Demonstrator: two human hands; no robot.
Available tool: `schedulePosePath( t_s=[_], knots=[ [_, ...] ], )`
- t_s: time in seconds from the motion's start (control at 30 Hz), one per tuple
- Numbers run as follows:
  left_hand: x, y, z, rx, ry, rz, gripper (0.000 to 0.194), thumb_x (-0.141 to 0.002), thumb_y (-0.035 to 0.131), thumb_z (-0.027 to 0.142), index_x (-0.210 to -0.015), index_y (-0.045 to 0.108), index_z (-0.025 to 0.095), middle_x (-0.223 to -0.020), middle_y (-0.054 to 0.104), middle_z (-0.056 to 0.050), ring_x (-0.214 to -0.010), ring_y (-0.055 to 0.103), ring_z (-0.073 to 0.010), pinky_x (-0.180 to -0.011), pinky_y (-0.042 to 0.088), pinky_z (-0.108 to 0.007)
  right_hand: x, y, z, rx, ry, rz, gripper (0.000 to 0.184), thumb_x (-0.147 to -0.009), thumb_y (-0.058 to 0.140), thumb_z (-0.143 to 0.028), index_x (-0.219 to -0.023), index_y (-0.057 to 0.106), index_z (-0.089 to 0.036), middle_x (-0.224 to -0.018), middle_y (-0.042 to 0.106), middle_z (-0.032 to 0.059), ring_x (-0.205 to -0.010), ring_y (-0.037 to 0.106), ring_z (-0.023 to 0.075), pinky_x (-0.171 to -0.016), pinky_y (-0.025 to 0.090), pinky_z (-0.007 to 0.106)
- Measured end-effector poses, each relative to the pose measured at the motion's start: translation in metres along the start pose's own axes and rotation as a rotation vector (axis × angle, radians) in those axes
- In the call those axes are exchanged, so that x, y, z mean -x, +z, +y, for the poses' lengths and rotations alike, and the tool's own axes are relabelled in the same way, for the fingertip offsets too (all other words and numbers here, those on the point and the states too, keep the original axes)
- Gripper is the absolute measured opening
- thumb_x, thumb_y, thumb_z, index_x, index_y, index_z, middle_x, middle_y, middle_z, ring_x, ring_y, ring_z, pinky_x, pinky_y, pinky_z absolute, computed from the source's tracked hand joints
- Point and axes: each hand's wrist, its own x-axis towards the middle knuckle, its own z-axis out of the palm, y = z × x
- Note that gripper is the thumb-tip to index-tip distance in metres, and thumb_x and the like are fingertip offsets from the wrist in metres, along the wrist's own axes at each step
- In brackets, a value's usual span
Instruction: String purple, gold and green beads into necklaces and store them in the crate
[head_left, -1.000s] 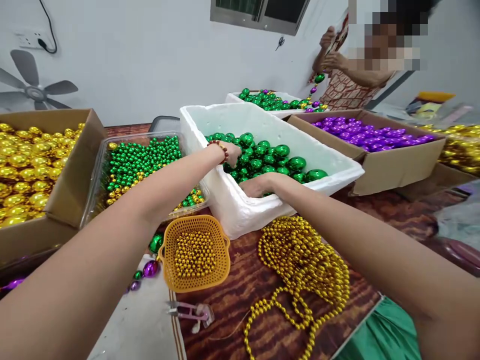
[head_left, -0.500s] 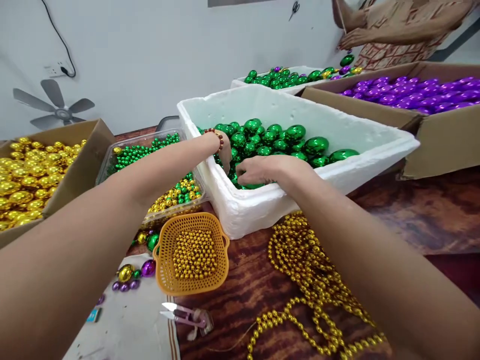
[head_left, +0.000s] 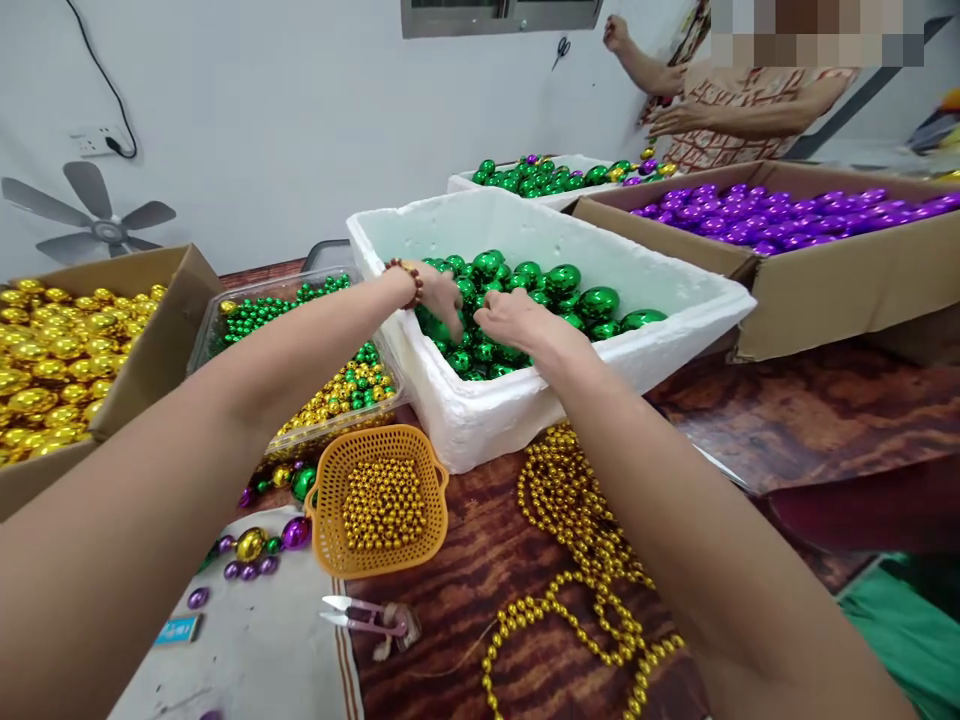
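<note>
Shiny green beads (head_left: 562, 280), round to oval, lie in a white foam box (head_left: 480, 415). Over its near left part, my left hand (head_left: 441, 298) points its bent fingers down among the beads; a beaded bracelet (head_left: 411, 282) circles that wrist. My right hand (head_left: 514, 322) reaches over the near wall, its fingers curled together close to the left hand. Both hands look closed, but whatever is between their fingertips is hidden. Below the box, an orange basket (head_left: 324, 530) contains small gold beads (head_left: 384, 503). Gold bead strings (head_left: 570, 510) lie under my right forearm.
A carton of gold beads (head_left: 142, 360) and a clear tub of green and gold beads (head_left: 346, 412) stand left. Thread snips (head_left: 364, 615) lie on the table near a cloth (head_left: 255, 640). A carton of purple beads (head_left: 847, 310) stands right; behind it, another person (head_left: 720, 125) works.
Both hands have risen slightly from among the green beads and stay close together. The view has shifted, and the other person's arm is now raised.
</note>
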Motion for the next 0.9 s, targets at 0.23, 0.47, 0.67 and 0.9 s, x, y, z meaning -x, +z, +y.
schedulePosePath(
  t_s=[0.23,0.47,0.67,0.9],
  knots=[
    [0.126,-0.001,-0.019,0.495,0.127,0.596,0.056,-0.092,0.056,0.052,-0.14,0.057,0.024,-0.15,0.04,-0.008,-0.137,0.045,-0.0299,-0.116,0.041,-0.043,-0.023,-0.011,0.006,0.05,-0.034,-0.048,0.033,-0.084,0.068,-0.049,-0.098,0.076,-0.02,-0.101,0.074,0.0143,-0.092,0.07,0.0319,-0.079,0.056,0.043],
    [0.268,0.129,-0.015,0.887,0.13,0.693,0.039,-0.083,0.068,0.052,-0.119,0.066,0.035,-0.156,0.036,-0.002,-0.143,0.041,-0.036,-0.113,0.048,-0.053,-0.093,-0.011,-0.022,0.227,-0.142,-0.063,0.04,-0.064,0.088,-0.022,-0.102,0.078,-0.025,-0.125,0.065,0.012,-0.118,0.061,0.0366,-0.1,0.047,0.049],
    [0.309,0.205,-0.009,1.022,0.07,0.597,0.064,-0.064,0.086,0.054,-0.123,0.065,0.042,-0.16,0.03,-0.005,-0.142,0.041,-0.0414,-0.114,0.047,-0.06,-0.123,0.027,-0.02,0.306,-0.196,-0.07,0.051,-0.054,0.098,-0.033,-0.099,0.075,-0.02,-0.133,0.059,0.0162,-0.113,0.062,0.0361,-0.095,0.048,0.05],
    [0.286,0.224,0.012,0.863,0.057,0.55,0.056,-0.077,0.082,0.05,-0.126,0.064,0.03,-0.16,0.027,-0.012,-0.148,0.033,-0.0377,-0.119,0.042,-0.057,-0.126,0.043,-0.018,0.199,-0.162,0.07,0.043,-0.061,0.093,-0.03,-0.095,0.076,-0.01,-0.132,0.059,0.0223,-0.101,0.067,0.0281,-0.09,0.049,0.044]
  ],
)
